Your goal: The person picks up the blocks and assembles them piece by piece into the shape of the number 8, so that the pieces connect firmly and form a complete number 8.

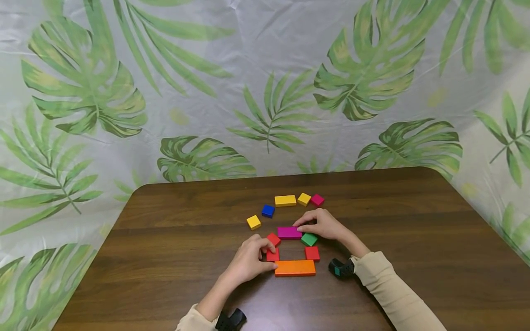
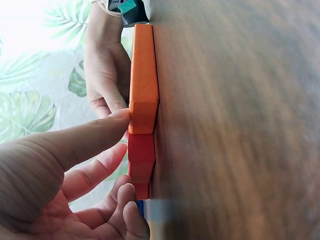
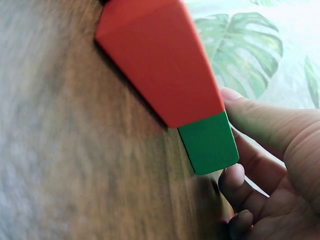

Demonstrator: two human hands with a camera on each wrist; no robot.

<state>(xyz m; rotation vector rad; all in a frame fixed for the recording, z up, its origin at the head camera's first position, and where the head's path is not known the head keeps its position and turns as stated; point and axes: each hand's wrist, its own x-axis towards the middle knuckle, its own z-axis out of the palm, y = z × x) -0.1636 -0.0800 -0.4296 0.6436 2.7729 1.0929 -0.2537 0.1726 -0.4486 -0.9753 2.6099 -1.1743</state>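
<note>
Colored blocks lie in a closed ring on the table. My left hand (image 1: 248, 259) has its thumb at the left end of the long orange block (image 1: 295, 268). Its index finger touches the nearer left red block (image 1: 272, 254), and the other fingers curl loosely. At the far side, my right hand (image 1: 322, 224) pinches the right end of the purple block (image 1: 288, 233) between thumb and index finger. Just below that hand sits the green block (image 3: 210, 142), against the right red block (image 3: 162, 60). Another red block (image 1: 273, 239) touches the purple block's left end.
Beyond the ring lie a yellow block (image 1: 254, 222), a blue block (image 1: 267, 211), a long yellow block (image 1: 285, 201), a smaller yellow block (image 1: 304, 199) and a magenta block (image 1: 317, 200). The brown wooden table (image 1: 165, 239) ends at a leaf-patterned curtain (image 1: 265, 92).
</note>
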